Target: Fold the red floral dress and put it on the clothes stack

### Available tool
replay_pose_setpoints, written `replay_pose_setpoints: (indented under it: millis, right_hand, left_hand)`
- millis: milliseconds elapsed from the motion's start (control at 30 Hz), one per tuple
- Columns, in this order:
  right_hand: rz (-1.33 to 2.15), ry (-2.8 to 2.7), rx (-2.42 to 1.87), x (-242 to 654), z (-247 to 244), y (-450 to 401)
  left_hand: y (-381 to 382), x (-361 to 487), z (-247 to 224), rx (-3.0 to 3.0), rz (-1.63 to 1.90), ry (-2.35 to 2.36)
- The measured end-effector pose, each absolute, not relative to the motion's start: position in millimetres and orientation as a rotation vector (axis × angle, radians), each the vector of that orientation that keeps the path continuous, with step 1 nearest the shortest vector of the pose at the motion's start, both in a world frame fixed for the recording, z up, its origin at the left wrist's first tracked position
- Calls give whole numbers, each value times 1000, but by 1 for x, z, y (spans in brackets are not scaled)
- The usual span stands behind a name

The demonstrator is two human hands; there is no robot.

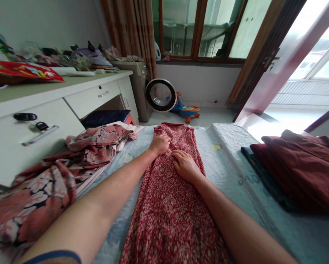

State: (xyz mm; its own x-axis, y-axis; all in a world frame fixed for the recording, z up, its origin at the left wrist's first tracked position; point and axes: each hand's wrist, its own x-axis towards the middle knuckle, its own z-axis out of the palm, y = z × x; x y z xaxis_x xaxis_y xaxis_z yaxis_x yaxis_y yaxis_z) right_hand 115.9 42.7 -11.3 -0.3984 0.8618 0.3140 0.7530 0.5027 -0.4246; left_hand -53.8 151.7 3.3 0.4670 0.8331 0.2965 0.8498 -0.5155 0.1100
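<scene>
A long red dress [175, 205] with a small pale floral print lies lengthwise in front of me on a light blue bed cover [222, 165]. Near its upper end, my left hand [160, 144] is closed, fingers curled in on the cloth, which creases beside them. Slightly lower and to the right, my right hand [186, 165] rests palm down on the dress with its fingers stretched out. The lower end of the dress runs out of view at the bottom, between my forearms.
Crumpled pink floral fabric [54, 183] lies along the bed's left edge. On the right sits a stack of folded dark red and teal clothes [299, 165]. A cluttered white desk [90, 90], a washing machine with an open door [161, 95] and a blue ride-on toy [185, 107] stand beyond.
</scene>
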Motion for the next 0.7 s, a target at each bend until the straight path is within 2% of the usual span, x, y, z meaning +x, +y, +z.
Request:
replay_pose_setpoints:
  millis: [300, 467, 700]
  right_hand:
    - [299, -2254, -1331, 116, -11, 43]
    - [296, -2249, -1338, 116, -13, 43]
    - [312, -2220, -1304, 117, -16, 45]
  left_hand:
    - [144, -51, -3, -2601, -472, -1562]
    - [89, -53, 3, -2573, -507, -1560]
    - [23, -57, -10, -2756, -317, -1651]
